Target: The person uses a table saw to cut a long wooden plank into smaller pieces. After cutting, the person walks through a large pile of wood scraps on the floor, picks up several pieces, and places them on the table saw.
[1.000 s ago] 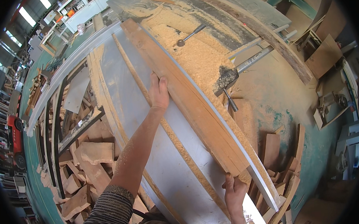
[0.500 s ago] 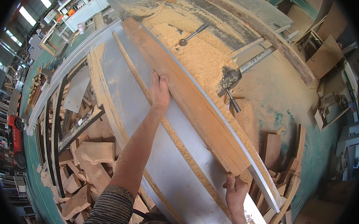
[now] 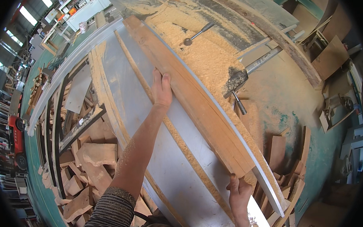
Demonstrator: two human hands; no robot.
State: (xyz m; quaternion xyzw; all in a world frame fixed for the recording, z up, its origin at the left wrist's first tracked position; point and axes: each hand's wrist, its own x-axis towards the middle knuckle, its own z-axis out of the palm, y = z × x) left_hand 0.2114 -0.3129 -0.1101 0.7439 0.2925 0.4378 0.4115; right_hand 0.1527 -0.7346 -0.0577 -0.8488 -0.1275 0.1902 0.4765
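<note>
A long reddish-brown wooden board [image 3: 202, 118] lies lengthwise along a straight metal fence [image 3: 227, 121] on a grey metal saw table [image 3: 167, 155]. My left hand [image 3: 161, 89] presses against the board's left edge around its middle, with its fingers bent and close together. At the near end, my right hand [image 3: 239, 190] grips the board, its thumb up against the end face. The undersides of my right fingers are hidden. Sawdust fills the slots of the table, and more clings to my left forearm and striped sleeve.
Beyond the fence, sawdust [image 3: 207, 50] is heaped around a lever handle [image 3: 200, 33] and a second handle [image 3: 239, 103]. Wood offcuts [image 3: 97, 155] pile up below the table's left side, beside a dark metal frame [image 3: 57, 140]. More wood pieces [image 3: 276, 151] stand at the right.
The view has shifted by a small amount. Both hands stay at the same places on the board, which shows hardly any movement.
</note>
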